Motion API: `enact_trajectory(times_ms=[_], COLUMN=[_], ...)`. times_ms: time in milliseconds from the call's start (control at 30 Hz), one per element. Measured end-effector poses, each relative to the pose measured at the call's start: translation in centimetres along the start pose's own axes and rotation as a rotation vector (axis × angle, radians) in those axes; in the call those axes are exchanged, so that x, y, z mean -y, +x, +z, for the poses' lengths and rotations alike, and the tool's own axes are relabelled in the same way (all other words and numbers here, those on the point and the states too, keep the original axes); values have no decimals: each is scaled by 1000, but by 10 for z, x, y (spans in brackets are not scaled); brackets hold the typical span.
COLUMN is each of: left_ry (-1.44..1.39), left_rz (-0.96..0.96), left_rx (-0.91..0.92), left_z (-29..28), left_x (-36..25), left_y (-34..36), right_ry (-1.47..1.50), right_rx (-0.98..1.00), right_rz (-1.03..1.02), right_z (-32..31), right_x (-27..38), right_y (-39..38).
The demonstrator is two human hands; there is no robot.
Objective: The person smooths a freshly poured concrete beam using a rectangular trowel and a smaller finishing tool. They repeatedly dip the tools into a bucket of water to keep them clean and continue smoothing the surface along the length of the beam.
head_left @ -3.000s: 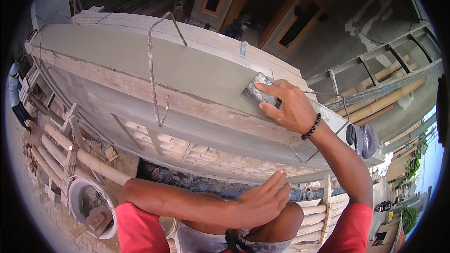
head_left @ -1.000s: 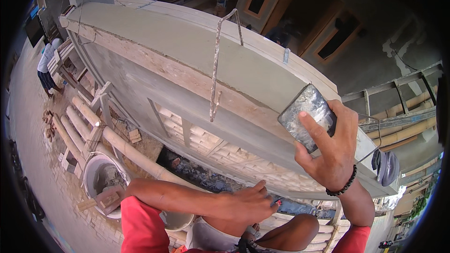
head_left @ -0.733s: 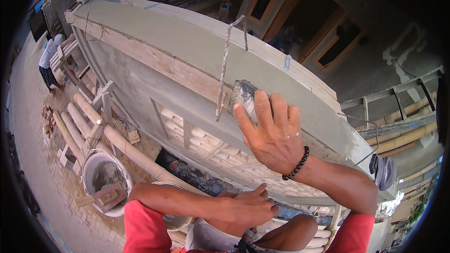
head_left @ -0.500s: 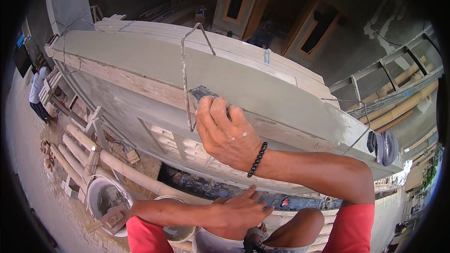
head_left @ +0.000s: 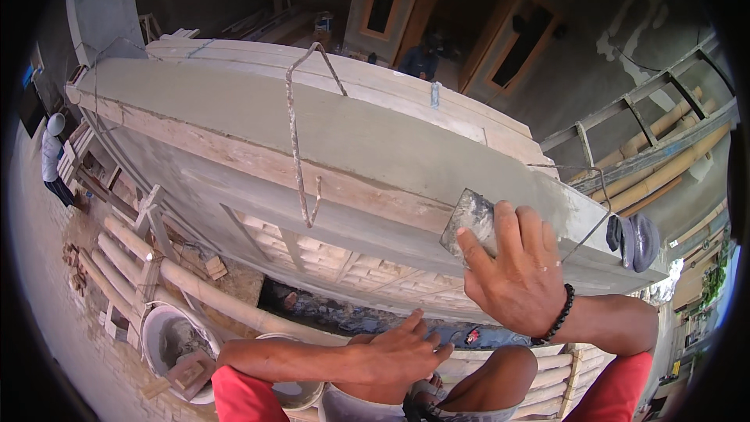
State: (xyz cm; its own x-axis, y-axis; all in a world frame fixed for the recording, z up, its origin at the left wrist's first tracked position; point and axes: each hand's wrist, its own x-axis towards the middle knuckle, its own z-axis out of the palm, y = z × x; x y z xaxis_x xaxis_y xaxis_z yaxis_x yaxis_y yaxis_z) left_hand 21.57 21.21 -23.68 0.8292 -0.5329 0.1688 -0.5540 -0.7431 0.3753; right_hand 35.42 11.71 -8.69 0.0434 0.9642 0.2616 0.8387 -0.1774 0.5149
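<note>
My right hand (head_left: 517,266), with a black bead bracelet at the wrist, grips a small grey rectangular pad (head_left: 469,223) smeared with mortar. I cannot tell what the pad is made of. It is by the front board, right of the bent metal rod clamp (head_left: 294,137). Smooth wet mortar (head_left: 336,129) covers the ledge top, and a wooden board (head_left: 258,150) runs along its front face. Over my knees my left hand (head_left: 406,352) hangs with fingers stretched out, holding nothing.
A second rod clamp (head_left: 603,195) and a dark grey cap-like thing (head_left: 642,242) are at the ledge's right end. Lower left are a mortar bucket (head_left: 152,344), another bucket (head_left: 301,398) and bamboo poles (head_left: 211,285). One person (head_left: 53,160) stands far left, another (head_left: 422,61) beyond the ledge.
My right hand has moved right along the ledge with the pad, away from the metal rod clamp. My left hand stays in place.
</note>
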Motion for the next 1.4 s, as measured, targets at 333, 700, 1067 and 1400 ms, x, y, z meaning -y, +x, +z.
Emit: enact_trajectory(times_ms=[333,700,1067,1400], left_ry=[64,-1,-6,9], left_rz=[94,45,4,-20], left_rx=[-79,-87,-33,-30], left_z=[17,19,25,21], left_x=[6,1,0,-1], left_y=[12,8,16,12], right_ry=[1721,1153,1010,878], right_rx=[172,254,392,456], right_rz=[931,174,-58,7], right_z=[14,37,64,57], right_x=[-102,-133,-134,-141], right_y=[-33,-10,24,12])
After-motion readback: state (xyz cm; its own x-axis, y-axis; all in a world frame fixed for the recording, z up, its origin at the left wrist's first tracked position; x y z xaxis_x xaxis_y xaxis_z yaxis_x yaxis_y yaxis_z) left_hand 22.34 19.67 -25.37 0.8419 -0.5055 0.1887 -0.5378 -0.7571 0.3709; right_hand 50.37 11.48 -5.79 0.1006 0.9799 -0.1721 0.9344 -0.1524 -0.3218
